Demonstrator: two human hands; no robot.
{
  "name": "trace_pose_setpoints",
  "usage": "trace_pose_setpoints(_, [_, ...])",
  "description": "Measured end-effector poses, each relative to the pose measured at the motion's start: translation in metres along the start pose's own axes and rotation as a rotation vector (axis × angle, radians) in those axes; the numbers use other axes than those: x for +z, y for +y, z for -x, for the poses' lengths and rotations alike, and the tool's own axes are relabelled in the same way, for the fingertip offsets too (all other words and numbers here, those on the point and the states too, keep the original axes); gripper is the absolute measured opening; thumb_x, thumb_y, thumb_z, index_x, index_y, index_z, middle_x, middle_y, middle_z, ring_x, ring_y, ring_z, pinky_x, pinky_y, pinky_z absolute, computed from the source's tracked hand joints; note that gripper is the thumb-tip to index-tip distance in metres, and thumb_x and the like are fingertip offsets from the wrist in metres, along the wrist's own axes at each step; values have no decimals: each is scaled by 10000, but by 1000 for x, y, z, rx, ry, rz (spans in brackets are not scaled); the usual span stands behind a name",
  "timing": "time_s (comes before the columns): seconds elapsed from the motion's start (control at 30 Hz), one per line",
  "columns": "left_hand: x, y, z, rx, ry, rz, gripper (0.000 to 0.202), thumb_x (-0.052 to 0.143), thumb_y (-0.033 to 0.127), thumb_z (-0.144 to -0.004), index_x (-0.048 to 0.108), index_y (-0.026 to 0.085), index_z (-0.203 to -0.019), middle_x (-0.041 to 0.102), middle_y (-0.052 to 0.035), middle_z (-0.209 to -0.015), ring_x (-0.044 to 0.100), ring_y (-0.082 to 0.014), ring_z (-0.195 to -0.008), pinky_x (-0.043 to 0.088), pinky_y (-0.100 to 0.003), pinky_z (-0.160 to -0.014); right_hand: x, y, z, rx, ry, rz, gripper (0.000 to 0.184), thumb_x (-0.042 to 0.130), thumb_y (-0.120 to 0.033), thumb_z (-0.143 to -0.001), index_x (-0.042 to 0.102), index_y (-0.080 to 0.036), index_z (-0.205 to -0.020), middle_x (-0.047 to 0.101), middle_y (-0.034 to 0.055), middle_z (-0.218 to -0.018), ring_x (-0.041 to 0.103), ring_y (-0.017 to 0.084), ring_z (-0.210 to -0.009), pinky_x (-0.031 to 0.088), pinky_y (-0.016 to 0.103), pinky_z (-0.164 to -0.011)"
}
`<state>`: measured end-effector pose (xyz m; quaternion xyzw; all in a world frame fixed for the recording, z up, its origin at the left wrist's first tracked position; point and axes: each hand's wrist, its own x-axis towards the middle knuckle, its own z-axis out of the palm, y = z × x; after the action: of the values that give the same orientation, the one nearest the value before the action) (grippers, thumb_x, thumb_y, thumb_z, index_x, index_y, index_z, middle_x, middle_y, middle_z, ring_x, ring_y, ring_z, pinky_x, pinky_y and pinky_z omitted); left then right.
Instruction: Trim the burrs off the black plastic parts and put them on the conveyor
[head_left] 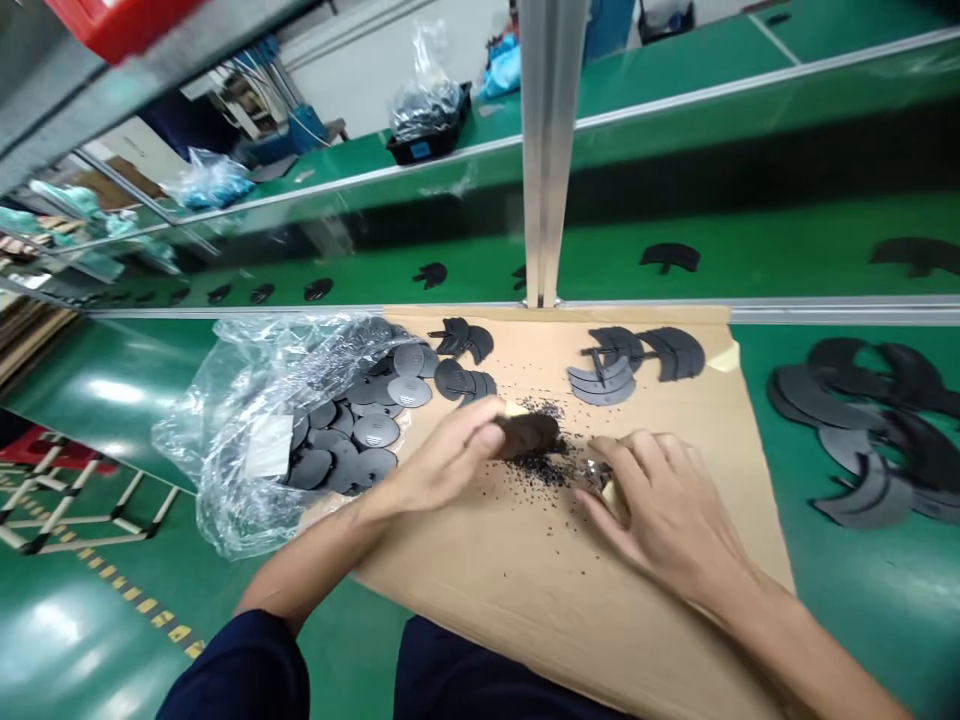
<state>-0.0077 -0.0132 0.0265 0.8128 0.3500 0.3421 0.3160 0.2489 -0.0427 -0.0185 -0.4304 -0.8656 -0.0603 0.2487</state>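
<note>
My left hand (450,450) grips a round black plastic part (529,436), tilted over a scatter of small black bits (546,468) on the cardboard sheet (480,590). To its right, my right hand (664,490) is curled round a small shiny metal tool (595,472), mostly hidden by the fingers. The tool is apart from the part. Past my hands lie some black parts (465,385) and a group of curved black parts (604,380). Left of my left hand, a clear plastic bag (225,410) spills many black discs (375,430).
A metal post (551,150) rises behind the cardboard. Beyond its far edge, a green conveyor belt (480,245) carries spaced black parts. More curved black parts (862,400) are piled on the green table at the right. A red bin (112,25) hangs at upper left.
</note>
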Motion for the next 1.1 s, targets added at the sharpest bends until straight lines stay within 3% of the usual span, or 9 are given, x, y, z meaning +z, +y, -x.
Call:
trace_pose_setpoints(0.2, [-88, -65, -52, -46, 102, -398, 440, 316, 468, -1080, 622, 151, -1063, 633, -85, -911, 587, -195, -828, 521, -318, -779, 1, -6, 1, -9, 10, -72, 277, 469, -357, -1016, 585, -136, -1136, 602, 85, -848, 512, 234, -746, 394, 342, -656])
trace_pose_setpoints(0.27, [-121, -93, -75, -181, 53, -640, 395, 371, 420, -1064, 628, 131, -1141, 655, -110, -982, 613, -238, -950, 529, -360, -889, 1, -4, 0, 12, 35, -132, 275, 482, -349, -1015, 576, -132, -1155, 601, 74, -833, 525, 225, -732, 407, 336, -646])
trace_pose_setpoints(0.33, [-150, -117, -93, -424, 1, -864, 383, 387, 342, -1053, 565, 125, -1314, 657, -129, -1131, 598, -272, -1150, 489, -394, -1041, 2, 0, 0, 29, 55, -198, 266, 501, -329, -1014, 573, -131, -1177, 591, 57, -809, 533, 211, -714, 420, 324, -635])
trace_pose_setpoints(0.47, [-185, -155, -108, -701, 19, -977, 434, 496, 231, -974, 534, 90, -1382, 619, -188, -1278, 583, -335, -1263, 452, -440, -1113, 3, 11, 1, -3, 103, -240, 280, 543, -272, -1007, 587, -144, -1251, 629, 77, -872, 566, 208, -742, 455, 328, -655])
trace_pose_setpoints(0.63, [-195, -195, -106, -835, 66, -998, 506, 587, 224, -916, 523, 178, -1416, 566, -159, -1388, 572, -328, -1313, 452, -410, -1120, 7, 23, 9, -67, 150, -198, 438, 566, -193, -986, 536, -168, -1422, 662, 129, -1055, 622, 279, -1025, 517, 421, -907])
trace_pose_setpoints(0.77, [-191, -222, -114, -895, 48, -948, 465, 699, 297, -894, 595, 176, -1331, 611, -143, -1330, 599, -315, -1266, 483, -450, -1089, 9, 28, 13, -93, 96, -157, 572, 573, -158, -969, 441, -173, -1526, 671, 138, -1153, 583, 334, -1203, 413, 576, -1119])
trace_pose_setpoints(0.87, [-179, -235, -127, -878, 73, -913, 405, 641, 359, -968, 597, 151, -1312, 603, -130, -1363, 586, -283, -1271, 472, -513, -1098, 8, 28, 12, -94, 74, -179, 620, 510, -146, -980, 351, -138, -1579, 665, 163, -1191, 587, 329, -1210, 470, 533, -1066])
trace_pose_setpoints(0.93, [-167, -237, -136, -830, 99, -880, 332, 593, 282, -985, 617, 149, -1289, 627, -125, -1346, 597, -263, -1259, 467, -472, -1107, 8, 27, 10, -78, 86, -205, 621, 469, -133, -980, 332, -132, -1586, 664, 167, -1179, 606, 312, -1161, 511, 481, -988])
trace_pose_setpoints(1.1, [-146, -216, -148, -751, 182, -814, 223, 559, 119, -890, 697, 111, -1064, 719, -177, -1090, 672, -317, -1093, 504, -421, -998, 9, 28, 6, -63, 98, -139, 501, 454, -107, -973, 472, -125, -1472, 683, 137, -1017, 624, 265, -914, 502, 381, -776])
